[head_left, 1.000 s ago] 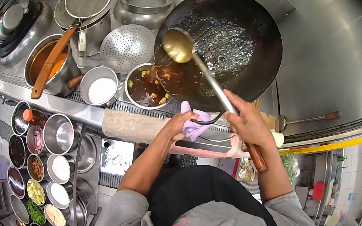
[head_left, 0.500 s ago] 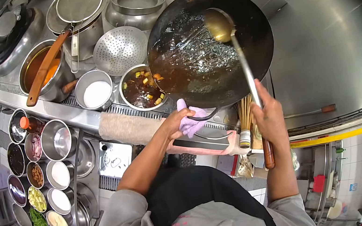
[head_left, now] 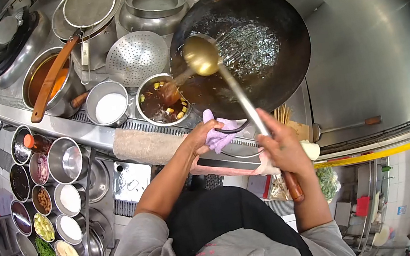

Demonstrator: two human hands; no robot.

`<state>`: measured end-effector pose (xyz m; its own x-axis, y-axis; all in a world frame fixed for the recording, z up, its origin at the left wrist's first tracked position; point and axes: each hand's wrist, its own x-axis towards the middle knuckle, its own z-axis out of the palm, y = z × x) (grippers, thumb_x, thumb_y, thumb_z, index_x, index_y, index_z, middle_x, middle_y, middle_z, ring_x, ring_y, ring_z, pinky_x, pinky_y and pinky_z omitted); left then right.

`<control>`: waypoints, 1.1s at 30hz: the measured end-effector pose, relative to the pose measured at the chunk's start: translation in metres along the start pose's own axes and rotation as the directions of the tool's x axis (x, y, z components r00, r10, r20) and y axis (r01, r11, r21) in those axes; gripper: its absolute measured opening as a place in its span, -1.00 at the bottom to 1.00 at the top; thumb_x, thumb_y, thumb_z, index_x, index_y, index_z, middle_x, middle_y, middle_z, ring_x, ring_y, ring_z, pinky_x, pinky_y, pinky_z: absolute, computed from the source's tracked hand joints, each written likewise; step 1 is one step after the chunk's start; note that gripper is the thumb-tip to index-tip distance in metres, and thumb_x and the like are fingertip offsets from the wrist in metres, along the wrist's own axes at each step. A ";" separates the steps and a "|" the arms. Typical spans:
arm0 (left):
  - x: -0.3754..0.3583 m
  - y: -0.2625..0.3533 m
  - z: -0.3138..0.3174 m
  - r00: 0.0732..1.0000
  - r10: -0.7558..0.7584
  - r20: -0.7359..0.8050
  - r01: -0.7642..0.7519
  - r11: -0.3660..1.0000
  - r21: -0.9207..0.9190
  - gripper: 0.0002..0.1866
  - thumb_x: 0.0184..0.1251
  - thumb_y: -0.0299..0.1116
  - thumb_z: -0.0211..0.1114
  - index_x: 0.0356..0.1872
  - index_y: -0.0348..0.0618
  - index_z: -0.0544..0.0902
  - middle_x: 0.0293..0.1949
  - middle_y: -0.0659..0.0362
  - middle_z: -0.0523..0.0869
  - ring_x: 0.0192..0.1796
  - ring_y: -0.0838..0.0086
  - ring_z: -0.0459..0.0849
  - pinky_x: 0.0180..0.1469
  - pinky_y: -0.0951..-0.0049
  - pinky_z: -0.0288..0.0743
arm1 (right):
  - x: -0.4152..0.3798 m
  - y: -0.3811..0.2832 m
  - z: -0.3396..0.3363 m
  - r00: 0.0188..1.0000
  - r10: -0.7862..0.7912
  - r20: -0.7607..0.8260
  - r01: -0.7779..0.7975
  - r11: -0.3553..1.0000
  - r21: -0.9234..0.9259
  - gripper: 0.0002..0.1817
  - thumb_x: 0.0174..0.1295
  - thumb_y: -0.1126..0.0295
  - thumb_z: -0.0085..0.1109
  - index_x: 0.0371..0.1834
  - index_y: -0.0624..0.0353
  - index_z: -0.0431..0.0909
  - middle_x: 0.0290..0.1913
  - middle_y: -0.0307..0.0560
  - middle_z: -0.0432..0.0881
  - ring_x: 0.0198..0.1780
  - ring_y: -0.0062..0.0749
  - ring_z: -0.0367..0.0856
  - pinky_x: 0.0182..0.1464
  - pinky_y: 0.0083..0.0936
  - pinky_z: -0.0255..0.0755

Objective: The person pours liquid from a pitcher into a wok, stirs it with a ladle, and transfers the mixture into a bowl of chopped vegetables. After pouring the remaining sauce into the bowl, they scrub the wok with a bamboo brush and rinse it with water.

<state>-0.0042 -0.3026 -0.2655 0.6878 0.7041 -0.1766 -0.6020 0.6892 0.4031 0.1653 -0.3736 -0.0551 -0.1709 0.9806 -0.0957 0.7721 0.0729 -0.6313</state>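
A black wok (head_left: 281, 35) holds bubbling dark liquid, its rim beside a metal bowl (head_left: 143, 111) of brown liquid with yellow pieces. My left hand (head_left: 205, 136) grips the wok's near handle through a purple cloth (head_left: 216, 139). My right hand (head_left: 285, 144) is closed around the long metal handle of a ladle (head_left: 201, 56), whose wooden end points toward my body. The ladle's bowl is over the left part of the wok. Brown liquid runs over the wok's left rim into the metal bowl.
Left of the bowl stand a perforated strainer (head_left: 136, 58), a pot of white powder (head_left: 109, 105) and a pot of orange liquid (head_left: 34, 82). Many ingredient bowls fill a rack at lower left. A spatula (head_left: 349, 126) lies at right, above a yellow pipe (head_left: 381, 154).
The ladle has swung left across the wok, and my right hand has moved left with it. The wok has shifted slightly right. Liquid now pours into the bowl.
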 end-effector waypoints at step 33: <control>0.003 0.008 0.005 1.000 0.011 0.012 -0.011 1.000 -0.002 -0.68 0.18 -0.29 0.35 -0.10 -0.26 0.62 -0.24 0.08 0.73 -0.29 0.38 0.74 -0.22 0.41 0.67 | -0.007 0.018 -0.015 0.976 0.207 -0.071 -0.186 0.955 0.229 -0.37 0.30 0.57 0.07 0.49 0.27 0.24 -0.21 -0.15 0.63 -0.59 -0.69 0.42 -0.53 -0.66 0.35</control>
<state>-0.0055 -0.2959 -0.2585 0.6856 0.7099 -0.1612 -0.6105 0.6814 0.4036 0.1896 -0.3767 -0.0539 0.0368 0.9848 -0.1698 0.6293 -0.1548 -0.7616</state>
